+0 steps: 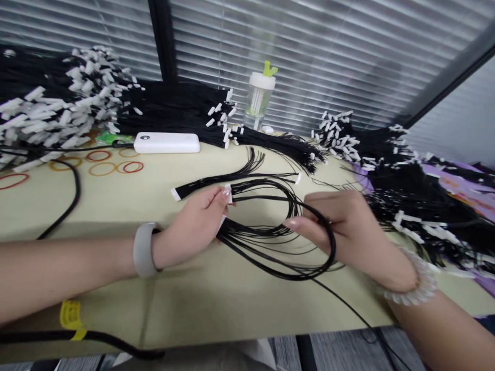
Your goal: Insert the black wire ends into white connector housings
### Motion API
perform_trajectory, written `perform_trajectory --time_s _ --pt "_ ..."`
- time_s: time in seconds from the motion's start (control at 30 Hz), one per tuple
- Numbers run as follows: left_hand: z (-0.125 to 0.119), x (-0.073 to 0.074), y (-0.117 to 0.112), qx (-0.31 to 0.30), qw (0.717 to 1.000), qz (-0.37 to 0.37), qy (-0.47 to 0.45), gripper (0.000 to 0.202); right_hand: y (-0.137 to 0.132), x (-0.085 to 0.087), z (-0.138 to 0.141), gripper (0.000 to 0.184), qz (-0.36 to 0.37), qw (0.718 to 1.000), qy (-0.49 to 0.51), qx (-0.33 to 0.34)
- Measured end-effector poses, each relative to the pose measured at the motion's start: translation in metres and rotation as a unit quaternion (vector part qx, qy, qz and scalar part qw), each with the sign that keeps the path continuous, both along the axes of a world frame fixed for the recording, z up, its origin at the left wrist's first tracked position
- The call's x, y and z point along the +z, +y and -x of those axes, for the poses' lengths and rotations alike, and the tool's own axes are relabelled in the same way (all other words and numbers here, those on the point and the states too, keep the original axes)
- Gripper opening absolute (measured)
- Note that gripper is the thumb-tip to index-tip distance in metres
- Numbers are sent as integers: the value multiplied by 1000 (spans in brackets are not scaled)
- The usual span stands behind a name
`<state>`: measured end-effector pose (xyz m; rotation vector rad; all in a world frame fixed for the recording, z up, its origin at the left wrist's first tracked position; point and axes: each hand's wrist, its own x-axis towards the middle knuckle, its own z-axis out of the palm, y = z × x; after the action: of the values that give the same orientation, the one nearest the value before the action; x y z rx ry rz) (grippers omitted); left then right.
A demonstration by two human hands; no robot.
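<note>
My left hand [197, 219] is closed around the white-tagged ends of a bundle of thin black cords [270, 234], thumb and fingers pinching them near the middle of the table. My right hand [344, 229] is closed on the same bundle's curved side, where the cords bend into a loop between both hands. A second, loose bunch of black cords with white end tags [232, 178] lies flat just beyond my left hand. I wear a grey wristband on the left wrist and a clear beaded bracelet on the right.
Large heaps of black tagged cords [58, 103] fill the back left, back centre and right [406, 196]. A white power bank [167, 142], several rubber bands [112, 165], a clear bottle with a green top [260, 98] and a thick black cable [69, 201] are on the beige table [216, 299].
</note>
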<state>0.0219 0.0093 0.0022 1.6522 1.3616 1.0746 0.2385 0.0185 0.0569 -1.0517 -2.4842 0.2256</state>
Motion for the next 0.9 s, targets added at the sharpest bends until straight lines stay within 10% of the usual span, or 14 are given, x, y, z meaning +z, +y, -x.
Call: perform_trajectory --time_s 0.13,0.9 --pt "0 1 -1 -5 1000 -10 11 34 0 -16 6 39 204 967 -127 78" --pt "-3 6 -4 -48 999 0 -9 30 -4 -41 32 13 84 987 -60 120"
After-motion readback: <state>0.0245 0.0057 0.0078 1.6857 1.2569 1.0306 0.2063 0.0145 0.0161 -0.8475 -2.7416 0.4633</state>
